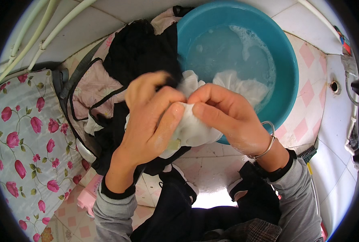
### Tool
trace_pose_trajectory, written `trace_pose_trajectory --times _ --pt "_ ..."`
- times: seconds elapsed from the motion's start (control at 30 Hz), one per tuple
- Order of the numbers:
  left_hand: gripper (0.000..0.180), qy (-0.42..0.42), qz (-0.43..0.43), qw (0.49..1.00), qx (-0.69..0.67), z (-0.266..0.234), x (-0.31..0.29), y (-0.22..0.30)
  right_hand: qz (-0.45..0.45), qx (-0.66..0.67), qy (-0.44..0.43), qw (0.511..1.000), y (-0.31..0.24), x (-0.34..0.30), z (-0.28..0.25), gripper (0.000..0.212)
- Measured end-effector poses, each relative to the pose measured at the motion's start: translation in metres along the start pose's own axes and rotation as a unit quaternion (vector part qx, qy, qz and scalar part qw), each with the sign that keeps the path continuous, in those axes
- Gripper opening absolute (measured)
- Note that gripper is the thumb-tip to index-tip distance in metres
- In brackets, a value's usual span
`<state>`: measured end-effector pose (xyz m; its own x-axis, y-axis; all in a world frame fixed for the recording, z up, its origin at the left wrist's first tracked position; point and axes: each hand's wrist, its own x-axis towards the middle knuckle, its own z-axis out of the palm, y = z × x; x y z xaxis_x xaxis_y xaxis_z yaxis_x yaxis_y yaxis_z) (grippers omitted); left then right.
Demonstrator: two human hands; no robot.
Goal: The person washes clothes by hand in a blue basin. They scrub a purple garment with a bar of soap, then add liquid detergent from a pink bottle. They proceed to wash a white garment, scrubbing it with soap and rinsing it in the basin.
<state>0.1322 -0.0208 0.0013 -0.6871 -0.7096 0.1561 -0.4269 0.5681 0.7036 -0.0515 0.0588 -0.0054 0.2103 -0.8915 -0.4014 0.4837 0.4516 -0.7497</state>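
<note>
A wet white cloth (193, 131) is pinched between my two hands, near the front rim of a teal basin (289, 80). My left hand (149, 117) grips it with thumb and forefinger; its other fingers are raised and blurred by motion. My right hand (228, 115), with a metal bangle (273, 139) at the wrist, pinches the cloth close beside the left fingertips. Behind the hands, more white fabric (242, 86) lies partly in the cloudy, sudsy water (223, 54). A small pale-green piece (174, 144), whose kind I cannot make out, shows against the cloth below my left hand.
Dark clothes (137, 52) and pink fabric (96, 82) are heaped left of the basin. A flower-patterned cover (34, 141) fills the far left, with a pink plastic container (90, 195) near it. Pipes (34, 36) run along the wall. A brush (307, 154) leans at the right.
</note>
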Motion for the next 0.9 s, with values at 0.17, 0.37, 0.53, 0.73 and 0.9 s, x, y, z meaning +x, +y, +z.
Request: trace_pose_trajectory --times 0.17,0.37,0.53,0.73,0.9 --pt "0.022 0.064 0.026 0.998 -0.003 0.035 -0.013 0.024 -0.168 -0.309 0.111 0.929 0.027 0.021 0.008 0.023" --pt "0.022 0.100 0.049 0.985 0.134 0.040 0.000 -0.001 -0.104 -0.176 0.255 0.945 0.042 0.028 0.036 0.043" --pt "0.025 0.085 0.013 0.984 0.158 0.039 0.005 -0.008 -0.054 -0.037 0.280 0.958 0.033 0.027 0.050 0.051" --pt "0.023 0.117 0.046 0.986 0.114 0.045 -0.002 0.000 -0.023 -0.042 0.267 0.962 0.035 0.036 0.033 0.048" --pt "0.022 0.094 0.067 0.992 0.048 0.052 -0.005 0.042 0.004 0.009 0.278 0.961 0.028 0.033 0.030 0.050"
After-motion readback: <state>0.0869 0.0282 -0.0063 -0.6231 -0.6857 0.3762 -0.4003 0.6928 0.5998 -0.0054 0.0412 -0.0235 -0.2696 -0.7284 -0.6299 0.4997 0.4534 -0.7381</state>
